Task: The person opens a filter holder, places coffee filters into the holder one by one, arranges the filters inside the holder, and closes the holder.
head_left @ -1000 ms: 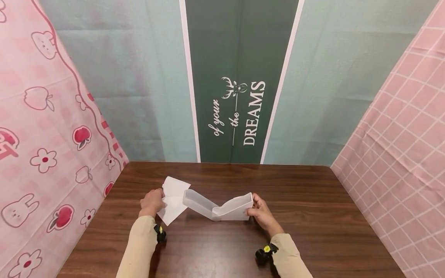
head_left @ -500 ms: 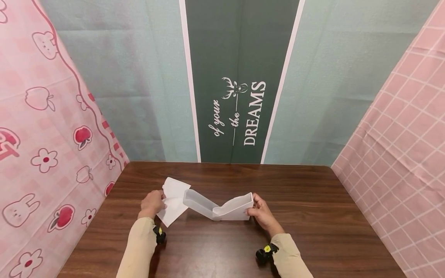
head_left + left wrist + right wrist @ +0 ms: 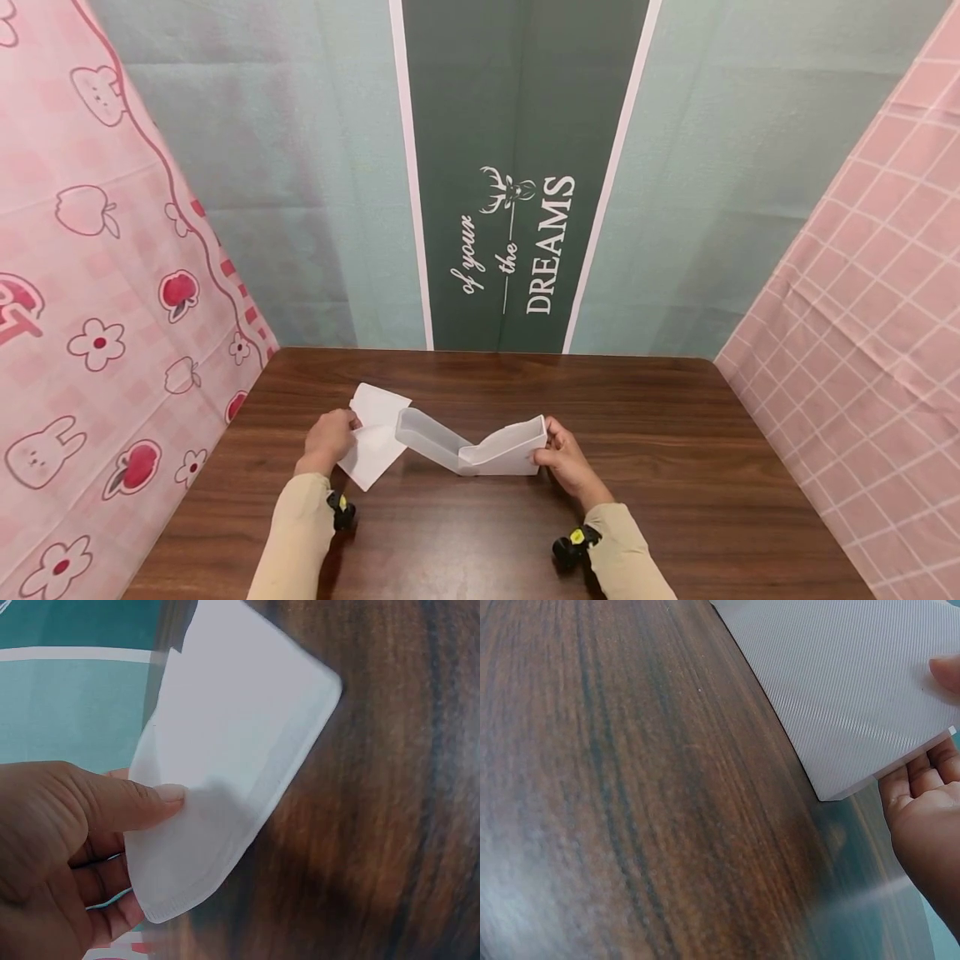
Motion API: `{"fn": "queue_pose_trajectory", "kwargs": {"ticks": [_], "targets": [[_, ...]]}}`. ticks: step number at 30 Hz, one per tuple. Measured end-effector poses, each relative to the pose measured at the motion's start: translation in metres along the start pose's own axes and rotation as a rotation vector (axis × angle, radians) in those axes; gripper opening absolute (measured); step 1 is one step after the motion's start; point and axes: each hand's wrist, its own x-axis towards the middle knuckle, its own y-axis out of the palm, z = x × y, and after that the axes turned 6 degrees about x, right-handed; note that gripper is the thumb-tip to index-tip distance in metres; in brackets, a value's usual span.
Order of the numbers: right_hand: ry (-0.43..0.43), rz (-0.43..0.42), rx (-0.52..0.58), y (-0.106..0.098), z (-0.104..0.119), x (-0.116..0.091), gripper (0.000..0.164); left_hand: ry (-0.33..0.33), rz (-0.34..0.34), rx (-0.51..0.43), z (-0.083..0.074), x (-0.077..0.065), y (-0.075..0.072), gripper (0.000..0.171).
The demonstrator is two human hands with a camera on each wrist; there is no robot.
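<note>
In the head view my left hand (image 3: 326, 437) holds a flat white folded sheet (image 3: 375, 454) by its left side. The left wrist view shows the thumb on top of the sheet (image 3: 232, 720) and the other fingers behind it; one edge looks crimped. To its right a narrow white plastic case (image 3: 510, 454) rests on the table, its two hinged halves spread in a wide V. My right hand (image 3: 566, 462) grips the case's right end. In the right wrist view the thumb lies on the case's finely ribbed face (image 3: 840, 690), with fingers at the end edge.
A dark wood-grain table (image 3: 675, 467) bears everything. A green cloth backdrop (image 3: 495, 100) with lettering hangs behind it. Pink patterned cloth (image 3: 97, 275) borders the left, pink checked cloth (image 3: 862, 275) the right. Each wrist wears a small black camera (image 3: 573, 546).
My left hand and the sheet have shifted very slightly; the right hand and the case have stayed as they were.
</note>
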Motion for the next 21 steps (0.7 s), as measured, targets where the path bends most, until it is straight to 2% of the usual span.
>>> {"fn": "queue_pose_trajectory", "kwargs": {"ticks": [13, 18, 21], "targets": [[0.009, -0.010, -0.012, -0.002, -0.001, 0.001, 0.039, 0.078, -0.050, -0.050, 0.001, -0.010, -0.010, 0.007], [0.006, -0.014, -0.012, -0.002, -0.002, 0.001, 0.039, 0.120, -0.111, -0.109, 0.003, -0.016, -0.018, 0.009], [0.009, -0.020, -0.008, -0.002, -0.003, 0.000, 0.040, 0.119, -0.144, -0.165, 0.006, -0.020, -0.025, 0.006]]}}
